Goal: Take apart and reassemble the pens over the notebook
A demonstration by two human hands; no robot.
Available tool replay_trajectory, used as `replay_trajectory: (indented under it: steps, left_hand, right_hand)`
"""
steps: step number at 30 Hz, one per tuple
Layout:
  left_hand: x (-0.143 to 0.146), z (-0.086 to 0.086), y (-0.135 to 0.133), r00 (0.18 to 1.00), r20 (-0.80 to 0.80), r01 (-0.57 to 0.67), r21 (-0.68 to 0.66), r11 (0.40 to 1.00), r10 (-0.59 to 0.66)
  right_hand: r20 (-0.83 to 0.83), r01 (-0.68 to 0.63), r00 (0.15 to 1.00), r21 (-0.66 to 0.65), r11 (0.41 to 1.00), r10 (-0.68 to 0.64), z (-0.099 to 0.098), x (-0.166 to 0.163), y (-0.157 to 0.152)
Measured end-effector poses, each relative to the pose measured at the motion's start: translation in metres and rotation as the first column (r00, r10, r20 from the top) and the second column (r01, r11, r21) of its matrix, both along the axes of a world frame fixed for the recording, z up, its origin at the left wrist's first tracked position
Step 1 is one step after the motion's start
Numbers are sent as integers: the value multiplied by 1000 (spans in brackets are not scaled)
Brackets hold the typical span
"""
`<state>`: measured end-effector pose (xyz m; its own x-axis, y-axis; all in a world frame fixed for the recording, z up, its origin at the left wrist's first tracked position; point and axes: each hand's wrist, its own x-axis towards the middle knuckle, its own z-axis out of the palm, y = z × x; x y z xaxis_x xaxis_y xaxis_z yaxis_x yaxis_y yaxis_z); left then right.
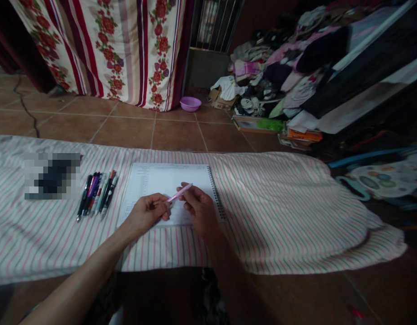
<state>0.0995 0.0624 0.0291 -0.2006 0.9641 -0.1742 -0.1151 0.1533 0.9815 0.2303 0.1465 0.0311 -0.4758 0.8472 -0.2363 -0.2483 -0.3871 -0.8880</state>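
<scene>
Near the centre of the frame, your left hand point(149, 211) pinches the lower-left end of a pink pen point(177, 194) while the fingers of your right hand point(202, 208) grasp its upper-right end, so you have it slanted above an open spiral notebook point(174, 174). Under that, your striped cloth point(279, 203) spans the frame, with a row of pens point(97, 194) lying left of the notebook. Farther off, you see a purple basin point(190, 104) at upper centre, heaped clothes point(262, 67) at upper right and a flowered curtain point(128, 54) at upper left

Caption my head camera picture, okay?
Bare left hand and right hand hold a pink pen over a white spiral-bound notebook.
</scene>
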Motion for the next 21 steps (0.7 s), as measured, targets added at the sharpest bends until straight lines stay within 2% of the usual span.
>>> replay_trajectory:
  steps: [9,15,21]
  left_hand:
    - [-1,-7,0,998,-62,3,5,1000,-3]
    - [-1,0,-2,999,-43,0,-10,1000,-1]
    - [-2,1,-2,999,-31,13,-32,999,-14]
  right_hand:
    - [99,59,993,52,997,-64,-4,-1,1]
    - [40,-29,999,21,999,28,2,0,0]
    - [35,-64,997,65,996,62,-1,2,-1]
